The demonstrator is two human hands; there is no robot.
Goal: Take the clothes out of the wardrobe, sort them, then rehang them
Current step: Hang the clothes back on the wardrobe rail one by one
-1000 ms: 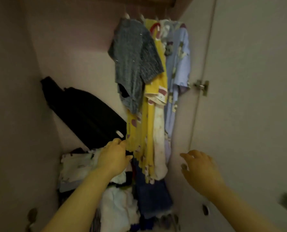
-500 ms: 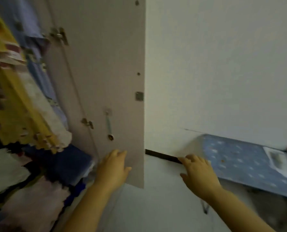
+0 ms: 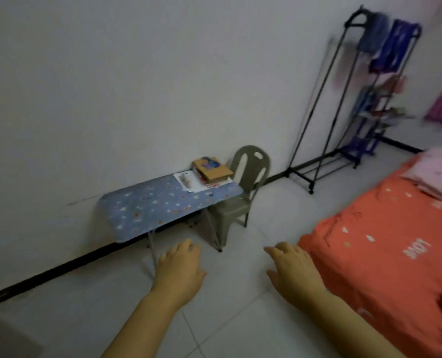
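A counter (image 3: 147, 210) w/ a blue star-print cover is set against the wall (image 3: 137, 86), and everything else is placed from it. The left hand (image 3: 179, 270) is held out palm down just in front of the counter's near end, above the floor (image 3: 240, 319). Its grip is slack, fingers loosely spread, w/ nothing held. The right hand (image 3: 294, 270) is held the same way, further to the right of the counter's front and well apart from the left hand. Its grip is likewise loose and empty, and no cloth is touched. As for clothes, blue garments (image 3: 392, 47) are hung on a black rack (image 3: 299, 176) well beyond the counter's far end, along the same wall; they are blurred, so the type can't be told. Pink folded fabric (image 3: 436, 166) is laid on an orange bed (image 3: 380, 249) across the floor to the right of the counter; whether it is clothing can't be told. A grey plastic chair (image 3: 243, 187) is pushed up to the counter's far end, its seat partly under the cover. A stack of books (image 3: 212, 169) is placed on the counter at that far end, nr the chair back, w/ a white sheet (image 3: 187, 180) just beside it on the near side. A black skirting strip (image 3: 59, 267) is seen along the wall base, passing behind the counter's legs.
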